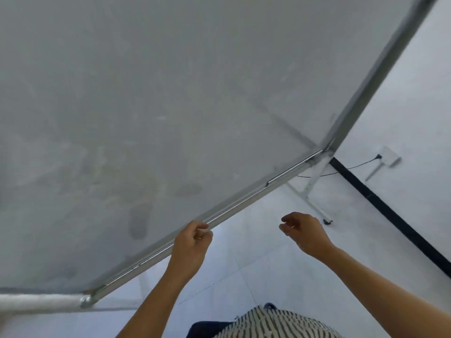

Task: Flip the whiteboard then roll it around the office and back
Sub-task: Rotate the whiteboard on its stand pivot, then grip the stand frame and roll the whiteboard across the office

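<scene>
Two hands were raised toward the large grey-white whiteboard with a silver metal frame (151, 113), which was tilted overhead. The left hand (190, 247) gripped the whiteboard's lower frame edge. The right hand (305, 231), just beside that edge, hung loosely curled, holding nothing and touching nothing.
</scene>
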A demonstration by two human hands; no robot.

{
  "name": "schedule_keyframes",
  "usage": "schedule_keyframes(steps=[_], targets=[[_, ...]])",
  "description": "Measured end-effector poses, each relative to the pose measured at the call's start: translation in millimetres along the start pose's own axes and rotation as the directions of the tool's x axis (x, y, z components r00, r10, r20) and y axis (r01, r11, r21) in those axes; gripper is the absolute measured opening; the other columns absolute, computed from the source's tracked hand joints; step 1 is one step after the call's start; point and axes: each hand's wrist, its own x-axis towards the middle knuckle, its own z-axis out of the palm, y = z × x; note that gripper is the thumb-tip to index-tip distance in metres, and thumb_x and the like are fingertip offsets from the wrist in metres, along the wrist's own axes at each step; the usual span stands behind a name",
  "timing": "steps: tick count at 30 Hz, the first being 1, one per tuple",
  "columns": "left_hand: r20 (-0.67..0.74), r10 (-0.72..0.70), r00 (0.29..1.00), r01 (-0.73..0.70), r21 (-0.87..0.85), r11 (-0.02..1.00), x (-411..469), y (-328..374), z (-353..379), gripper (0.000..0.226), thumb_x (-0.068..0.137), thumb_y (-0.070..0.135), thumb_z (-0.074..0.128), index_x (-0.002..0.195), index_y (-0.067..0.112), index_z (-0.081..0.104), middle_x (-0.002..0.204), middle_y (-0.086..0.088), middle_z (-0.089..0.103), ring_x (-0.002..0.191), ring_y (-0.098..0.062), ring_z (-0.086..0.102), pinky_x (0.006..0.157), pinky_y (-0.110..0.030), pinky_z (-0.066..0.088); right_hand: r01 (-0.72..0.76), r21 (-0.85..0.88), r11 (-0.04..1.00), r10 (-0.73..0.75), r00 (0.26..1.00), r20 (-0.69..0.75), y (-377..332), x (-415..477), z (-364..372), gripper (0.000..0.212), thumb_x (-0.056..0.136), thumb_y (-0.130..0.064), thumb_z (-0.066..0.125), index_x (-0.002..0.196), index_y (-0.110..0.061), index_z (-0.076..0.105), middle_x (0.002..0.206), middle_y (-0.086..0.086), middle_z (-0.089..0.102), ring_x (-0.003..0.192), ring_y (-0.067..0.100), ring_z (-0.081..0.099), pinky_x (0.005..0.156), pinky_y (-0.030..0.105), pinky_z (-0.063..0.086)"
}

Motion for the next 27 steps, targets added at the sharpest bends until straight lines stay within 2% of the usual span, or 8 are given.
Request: schedule_keyframes(steps=[4, 7, 13, 16, 19, 21, 23, 27], targets=[[0.162, 0.072, 0.984, -0.078, 0.03, 0.996, 29, 56, 82, 0.011, 0.088, 0.025, 0.06, 0.098, 0.028, 0.06, 0.09, -0.005, 0.069, 0.086, -0.02, 0.067, 0.082, -0.039, 0.057, -0.117, 0.029, 0.993, 0.12, 0.987, -0.106, 59, 5, -73, 0.022, 0.087, -0.031, 0.064, 0.106, -0.02, 0.068, 0.083, -0.011, 0.069, 0.081, 0.009, 0.065, 0.075, 0.028, 0.052], [0.25, 0.116, 0.961, -0.135, 0.062, 0.989, 52, 91, 127, 0.011, 0.088, 0.024, 0.061, 0.098, 0.028, 0.06, 0.087, -0.004, 0.069, 0.085, -0.019, 0.067, 0.08, -0.036, 0.056, -0.184, 0.058, 0.981, 0.191, 0.966, -0.172, 95, 12, -113, 0.026, 0.087, -0.032, 0.065, 0.108, -0.018, 0.069, 0.087, -0.008, 0.07, 0.081, 0.007, 0.065, 0.073, 0.025, 0.048], [0.354, 0.173, 0.919, -0.223, 0.105, 0.969, 106, 149, 197, 0.011, 0.087, 0.027, 0.061, 0.098, 0.03, 0.06, 0.087, -0.003, 0.069, 0.084, -0.017, 0.067, 0.079, -0.034, 0.056, -0.261, 0.119, 0.958, 0.284, 0.923, -0.261, 143, 52, -177, 0.025, 0.088, -0.032, 0.065, 0.108, -0.018, 0.069, 0.084, -0.009, 0.069, 0.079, 0.007, 0.065, 0.076, 0.027, 0.053], [0.375, 0.224, 0.9, -0.273, 0.083, 0.959, 138, 189, 233, 0.012, 0.087, 0.024, 0.062, 0.094, 0.032, 0.06, 0.085, -0.005, 0.069, 0.083, -0.019, 0.066, 0.078, -0.033, 0.055, -0.252, 0.166, 0.954, 0.292, 0.906, -0.306, 153, 88, -219, 0.027, 0.087, -0.032, 0.066, 0.109, -0.017, 0.068, 0.083, -0.01, 0.069, 0.079, 0.004, 0.066, 0.071, 0.021, 0.048], [0.379, 0.285, 0.88, -0.329, 0.057, 0.942, 162, 238, 266, 0.011, 0.087, 0.023, 0.062, 0.096, 0.03, 0.06, 0.085, -0.001, 0.069, 0.083, -0.017, 0.066, 0.075, -0.027, 0.053, -0.22, 0.202, 0.955, 0.28, 0.894, -0.351, 152, 126, -267, 0.029, 0.085, -0.031, 0.068, 0.11, -0.017, 0.069, 0.084, -0.01, 0.071, 0.079, 0.005, 0.068, 0.077, 0.029, 0.056], [0.379, 0.338, 0.861, -0.378, 0.033, 0.925, 175, 274, 285, 0.01, 0.088, 0.023, 0.061, 0.095, 0.029, 0.061, 0.081, -0.001, 0.068, 0.076, -0.012, 0.064, 0.07, -0.022, 0.05, -0.175, 0.228, 0.958, 0.253, 0.891, -0.376, 148, 151, -300, 0.03, 0.084, -0.031, 0.07, 0.11, -0.017, 0.068, 0.085, -0.011, 0.072, 0.078, 0.006, 0.069, 0.081, 0.034, 0.058], [0.363, 0.392, 0.845, -0.43, 0.026, 0.903, 186, 307, 302, 0.008, 0.088, 0.024, 0.061, 0.093, 0.03, 0.06, 0.078, 0.0, 0.066, 0.068, -0.006, 0.058, 0.065, -0.019, 0.048, -0.128, 0.241, 0.962, 0.217, 0.894, -0.392, 145, 175, -332, 0.031, 0.083, -0.029, 0.072, 0.111, -0.017, 0.068, 0.087, -0.009, 0.072, 0.078, 0.004, 0.068, 0.077, 0.028, 0.056], [0.294, 0.472, 0.831, -0.504, 0.038, 0.863, 206, 369, 336, 0.016, 0.088, 0.026, 0.06, 0.104, 0.024, 0.06, 0.082, 0.011, 0.064, 0.078, -0.004, 0.061, 0.065, -0.006, 0.047, -0.009, 0.242, 0.97, 0.095, 0.934, -0.345, 142, 232, -388, 0.043, 0.081, -0.03, 0.075, 0.12, -0.018, 0.062, 0.102, -0.002, 0.071, 0.088, 0.01, 0.068, 0.08, 0.026, 0.053]])
